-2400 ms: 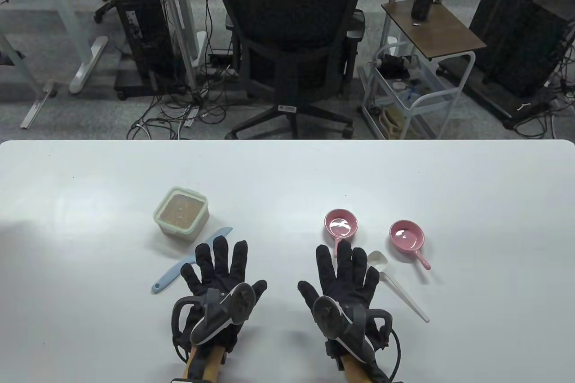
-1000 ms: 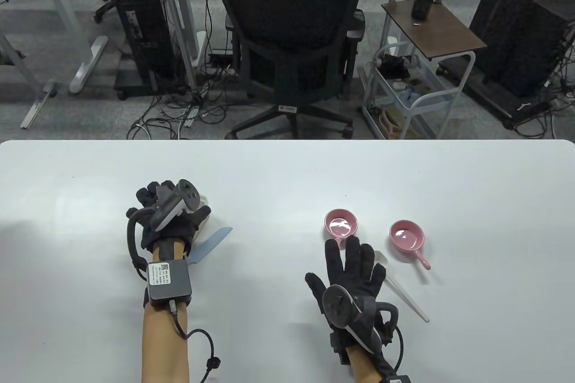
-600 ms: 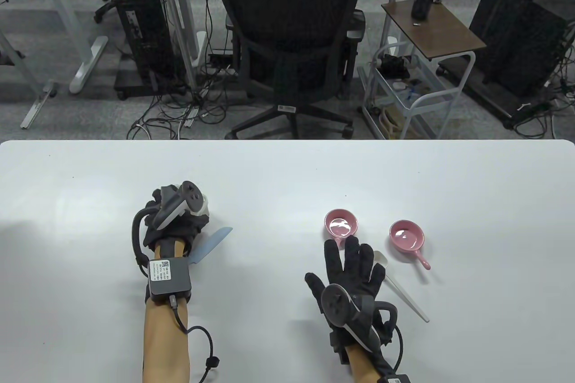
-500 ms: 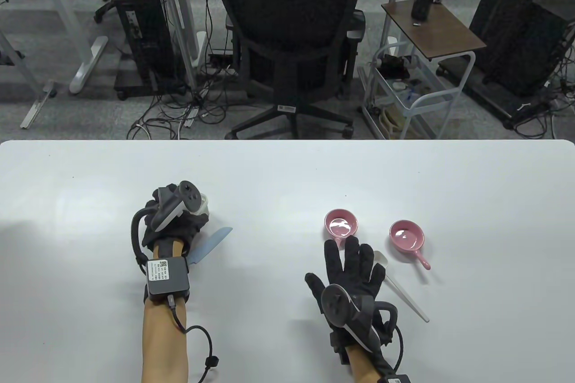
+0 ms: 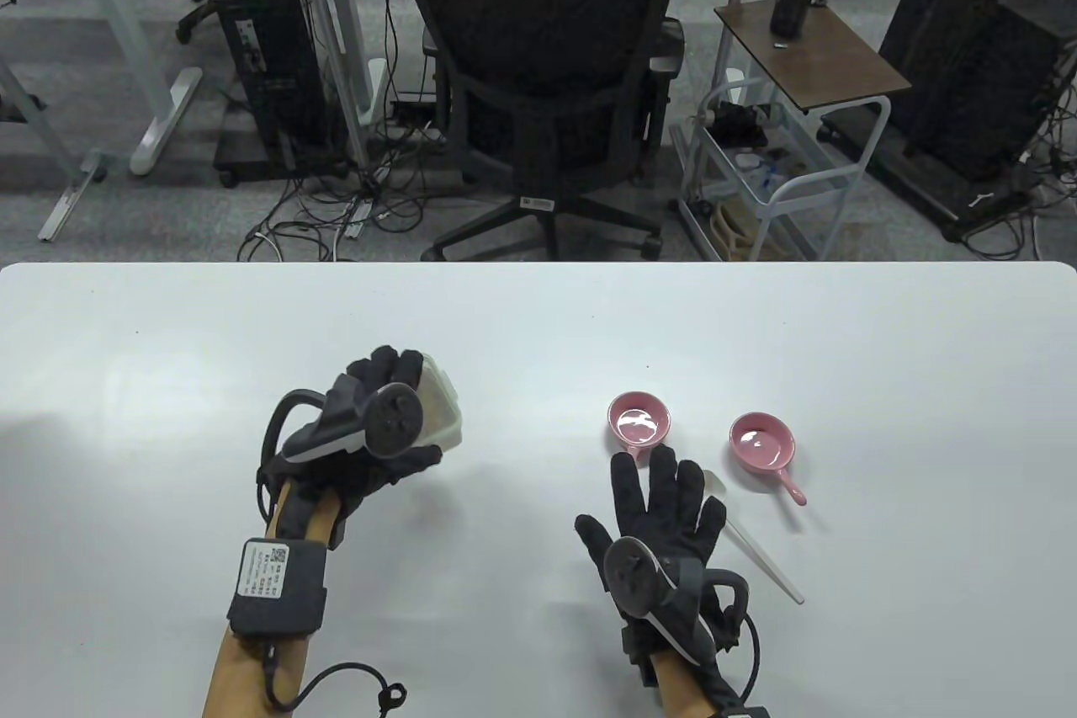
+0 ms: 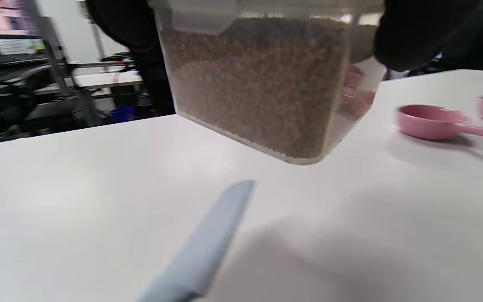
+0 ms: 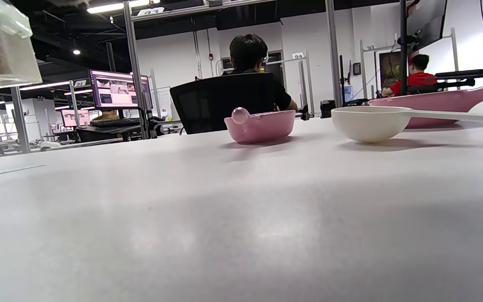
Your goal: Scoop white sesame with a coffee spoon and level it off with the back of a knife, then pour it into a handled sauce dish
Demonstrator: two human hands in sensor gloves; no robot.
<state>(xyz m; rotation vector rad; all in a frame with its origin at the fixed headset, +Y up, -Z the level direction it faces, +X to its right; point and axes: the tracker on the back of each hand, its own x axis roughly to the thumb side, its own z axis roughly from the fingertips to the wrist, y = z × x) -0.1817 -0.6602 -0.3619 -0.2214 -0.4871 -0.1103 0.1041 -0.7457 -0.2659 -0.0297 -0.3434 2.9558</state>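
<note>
Sesame tub [image 5: 437, 411] now hangs tilted above the table, lifted in left hand's [image 5: 370, 423] grip toward centre; right hand [image 5: 660, 516] lies flat, spoon [image 5: 757, 550] untouched; scooping comes next

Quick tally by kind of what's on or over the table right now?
Sauce dishes: 2
Spoon: 1
Knife: 1
Sesame container: 1, held off the table by the left hand
Total: 5

Bright overhead light, soft shadows and faint glare on the table [image 5: 538, 314]; left wrist view motion-blurred.
</note>
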